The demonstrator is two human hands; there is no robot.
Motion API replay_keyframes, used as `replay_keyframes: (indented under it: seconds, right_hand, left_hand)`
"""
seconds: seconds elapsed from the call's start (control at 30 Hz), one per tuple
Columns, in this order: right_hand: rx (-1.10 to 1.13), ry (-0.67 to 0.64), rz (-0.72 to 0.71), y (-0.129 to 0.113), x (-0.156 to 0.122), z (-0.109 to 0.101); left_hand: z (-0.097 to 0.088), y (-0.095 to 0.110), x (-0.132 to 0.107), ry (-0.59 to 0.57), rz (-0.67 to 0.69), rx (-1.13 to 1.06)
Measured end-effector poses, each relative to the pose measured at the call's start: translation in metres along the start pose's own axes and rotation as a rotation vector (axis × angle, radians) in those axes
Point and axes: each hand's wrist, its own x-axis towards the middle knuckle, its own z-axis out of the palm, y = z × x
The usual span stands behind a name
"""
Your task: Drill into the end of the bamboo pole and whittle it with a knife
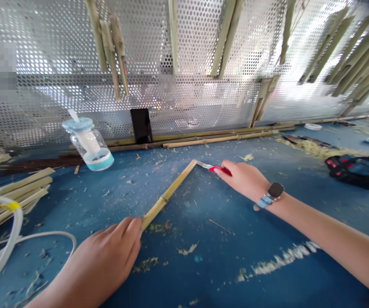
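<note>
My left hand [107,252] is closed around the near end of a split bamboo strip [174,186], which slants away from me over the blue tabletop [223,256]. A node shows about midway along the strip. My right hand [245,177], with a watch on the wrist, grips a red-handled utility knife [218,169]. Its blade points left and meets, or nearly meets, the strip's far tip; I cannot tell whether it is cutting in. My left fingers hide the strip's near end.
A clear bottle with a blue lid [90,143] stands at the back left. A phone [141,125] leans against the perforated metal screen [191,51]. Bamboo strips [17,192] and a white hose [19,222] lie left. A black-and-red power tool [354,169] sits right. Shavings litter the table.
</note>
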Motion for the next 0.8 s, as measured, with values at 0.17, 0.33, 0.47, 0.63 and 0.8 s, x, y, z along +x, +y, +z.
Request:
replay_keyframes:
  seconds: [0.17, 0.33, 0.47, 0.63, 0.8]
  right_hand:
    - [0.036, 0.078, 0.04, 0.012, -0.01, -0.012]
    - [0.301, 0.126, -0.001, 0.011, -0.017, -0.022]
    - [0.428, -0.209, -0.161, -0.011, -0.026, -0.018]
    - [0.294, -0.12, -0.011, -0.009, -0.016, -0.016]
    - [0.382, -0.208, -0.158, -0.023, -0.029, -0.026]
  left_hand:
    - [-0.003, 0.009, 0.001, 0.055, 0.024, 0.058]
    - [0.001, 0.009, -0.003, 0.005, 0.062, 0.142]
    - [0.003, 0.013, -0.012, -0.082, 0.161, 0.333]
    - [0.002, 0.016, -0.018, -0.131, 0.146, 0.416]
    - [0.003, 0.013, -0.021, -0.119, 0.192, 0.413]
